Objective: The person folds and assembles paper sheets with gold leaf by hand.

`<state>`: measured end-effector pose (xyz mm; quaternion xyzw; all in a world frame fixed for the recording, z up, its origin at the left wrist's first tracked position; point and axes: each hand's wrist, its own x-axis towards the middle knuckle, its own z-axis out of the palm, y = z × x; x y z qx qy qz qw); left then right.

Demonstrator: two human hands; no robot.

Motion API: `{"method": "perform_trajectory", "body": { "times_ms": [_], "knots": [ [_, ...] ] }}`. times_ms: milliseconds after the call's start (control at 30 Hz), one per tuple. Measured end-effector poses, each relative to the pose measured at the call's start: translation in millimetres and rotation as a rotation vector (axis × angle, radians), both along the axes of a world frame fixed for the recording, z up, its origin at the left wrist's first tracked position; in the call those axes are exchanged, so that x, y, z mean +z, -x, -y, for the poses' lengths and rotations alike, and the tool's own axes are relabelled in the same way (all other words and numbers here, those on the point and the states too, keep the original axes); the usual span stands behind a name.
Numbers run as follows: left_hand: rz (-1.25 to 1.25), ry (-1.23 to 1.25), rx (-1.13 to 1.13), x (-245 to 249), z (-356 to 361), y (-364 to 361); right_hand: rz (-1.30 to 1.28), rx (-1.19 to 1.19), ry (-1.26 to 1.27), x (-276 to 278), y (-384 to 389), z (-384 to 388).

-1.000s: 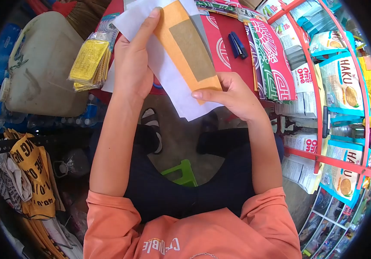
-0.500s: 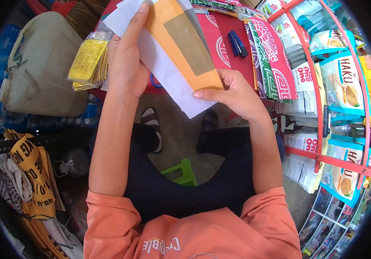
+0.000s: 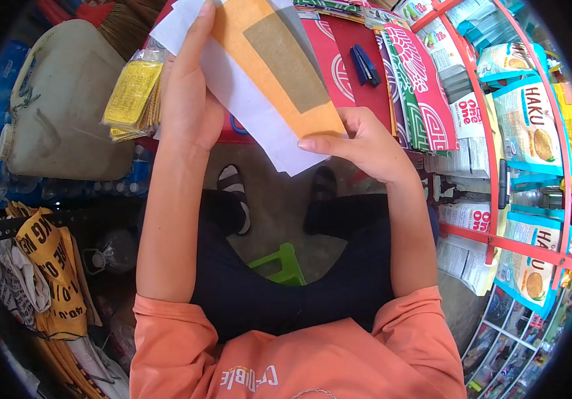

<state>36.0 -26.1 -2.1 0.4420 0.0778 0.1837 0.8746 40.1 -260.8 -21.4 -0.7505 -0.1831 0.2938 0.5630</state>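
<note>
My left hand (image 3: 191, 93) grips the upper left side of a small stack of joss paper, its thumb along the edge. The top sheet is orange joss paper (image 3: 232, 56) with a dull gold rectangle on it. White sheets (image 3: 259, 136) fan out beneath. At the lower right corner, my right hand (image 3: 359, 143) pinches the stack, thumb on top and fingers hidden behind. The stack is tilted above a red table (image 3: 332, 43), partly covering a blue loop-shaped thing (image 3: 238, 126).
A dark blue stapler (image 3: 365, 65) lies on the table, beside red and green patterned packs (image 3: 422, 86). Yellow wrapped bundles (image 3: 131, 93) sit at its left edge. A large plastic jug (image 3: 76, 100) stands left; a red rack (image 3: 498, 133) of packets stands right. A green stool (image 3: 282, 266) shows below.
The stack has shifted slightly up and left with my left hand. Its lower white corners have moved up and spread slightly. My right hand keeps its pinch in nearly the same place.
</note>
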Motion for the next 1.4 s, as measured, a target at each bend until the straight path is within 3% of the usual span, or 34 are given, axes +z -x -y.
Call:
{"method": "perform_trajectory", "body": {
  "times_ms": [233,333,1400],
  "knots": [
    [0.010,-0.063,-0.018,-4,-10,-3,0.036,0.003,0.007,-4,-4,5],
    [-0.005,-0.043,0.012,-2,-10,-3,-0.004,0.010,-0.129,3,-2,5],
    [-0.006,-0.031,-0.009,-1,-9,-3,0.035,-0.037,-0.016,7,-5,12]
  ]
}}
